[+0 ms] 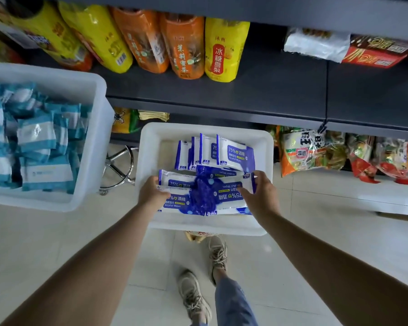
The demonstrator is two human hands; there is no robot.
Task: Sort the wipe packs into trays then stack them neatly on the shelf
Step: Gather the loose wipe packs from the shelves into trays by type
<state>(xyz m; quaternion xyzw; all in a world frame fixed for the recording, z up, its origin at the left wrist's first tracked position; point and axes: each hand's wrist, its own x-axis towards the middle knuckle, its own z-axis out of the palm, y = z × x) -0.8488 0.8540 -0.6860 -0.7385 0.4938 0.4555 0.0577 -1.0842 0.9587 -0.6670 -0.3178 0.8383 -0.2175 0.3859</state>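
Note:
A white tray (151, 147) in front of me holds several blue-and-white alcohol wipe packs (233, 156); some stand upright at its back, others lie flat at the front. My left hand (151, 194) grips the left end of the flat packs (205, 194), and my right hand (260, 191) grips their right end. To the left, a larger white tray (99, 128) is filled with several teal-and-white wipe packs (40, 147), loosely piled.
A dark grey shelf (257, 90) runs across the back with yellow and orange pouches (186, 45) at left and red boxes (375, 52) at right. Snack bags (316, 149) fill the lower shelf. A chrome stool base (118, 168) stands between the trays. My shoes (217, 252) are below.

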